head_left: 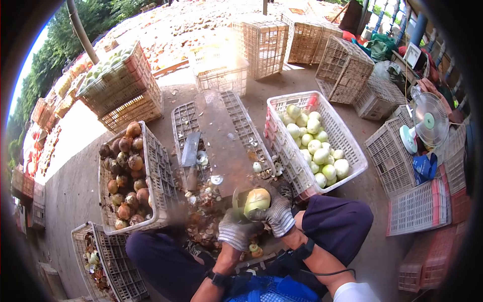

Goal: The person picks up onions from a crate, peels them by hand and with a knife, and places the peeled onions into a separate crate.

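Note:
In front of my lap a partly peeled onion (258,199), brown on top and pale green below, is held up between my two gloved hands. My right hand (277,215) has its fingers closed round the onion's lower side. My left hand (235,230) is closed beside it, slightly blurred; a thin knife blade (235,198) stands up from it. Most of the knife's handle is hidden. Under the hands, onion skins (209,214) cover the near end of a wooden bench (221,146). A broad cleaver (190,149) lies on the bench's left side.
At left stands a crate (160,186) of brown-skinned onions; at right, a white crate (352,146) of peeled onions. A crate (123,267) with scraps sits lower left. Stacked crates (259,48) line the back. A fan (428,121) stands on crates at right.

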